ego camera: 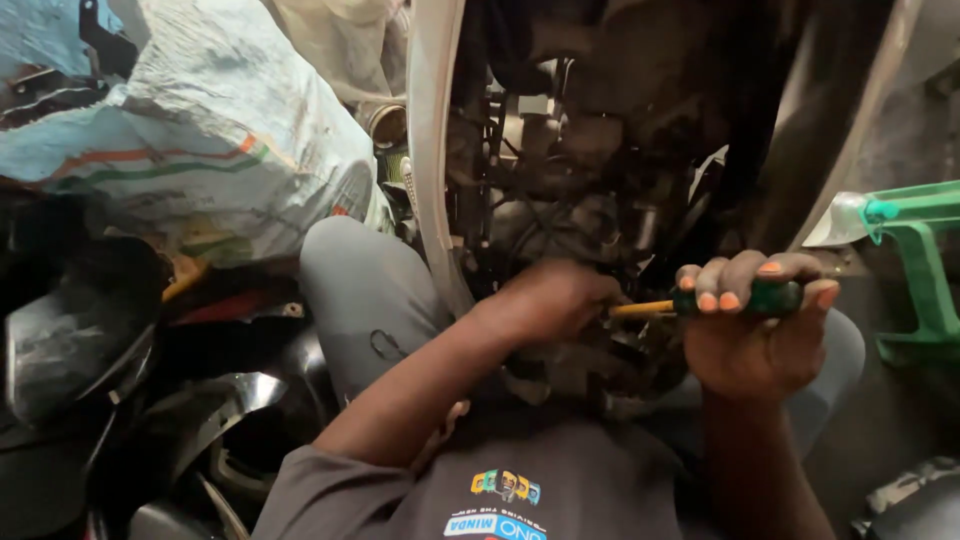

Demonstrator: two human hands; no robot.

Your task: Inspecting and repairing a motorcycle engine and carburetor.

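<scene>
Right hand (pixel 757 330) at about 4 o'clock of frame, fingers curled tight round the green handle of a screwdriver (pixel 722 300), palm up, yellow-orange shaft running toward 9 o'clock into the machinery. Left hand (pixel 548 300) near centre, knuckles up, pushed in against the dark engine parts (pixel 560 180) right where the shaft ends; fingers hidden behind the hand, cannot tell if spread or pinching anything. The two hands sit just beside each other, only the short shaft between. Very little open room: engine block, hoses and wires crowd from 12 o'clock down to the hands, a pale curved body panel (pixel 432 150) runs along the left edge of the cavity from 12 toward 7 o'clock, close against the left forearm. Grey trouser knee (pixel 365 290) at 9 o'clock of the left hand, touching the panel's lower edge. Woven plastic sack (pixel 210 140) fills 10 o'clock. Dark scrap fairings (pixel 90 340) pile at 8 o'clock. Green plastic frame (pixel 925 270) at 3 o'clock, near the right hand but apart; some free gap there.
</scene>
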